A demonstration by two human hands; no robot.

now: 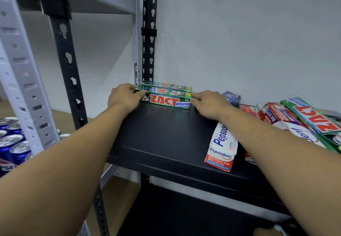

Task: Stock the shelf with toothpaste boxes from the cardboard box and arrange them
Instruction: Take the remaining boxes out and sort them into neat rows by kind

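Blue soft-drink cans [13, 143] with silver tops stand packed together low and well to the left of the left hand, on the neighbouring rack. A pale grey perforated upright [20, 69] rises in front of them. Behind and above both hands runs a plain grey wall [249, 33]. A small dark blue carton [231, 97] sits just beyond the right hand.

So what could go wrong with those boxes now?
The left hand and right hand press on the ends of the green toothpaste boxes at the back of the black shelf. Squeezing too hard might dent the thin cardboard. The right arm also lies across a white and red toothpaste box sticking past the shelf's front edge, so pulling back could knock it off. The messy pile on the right looks likely to slide.
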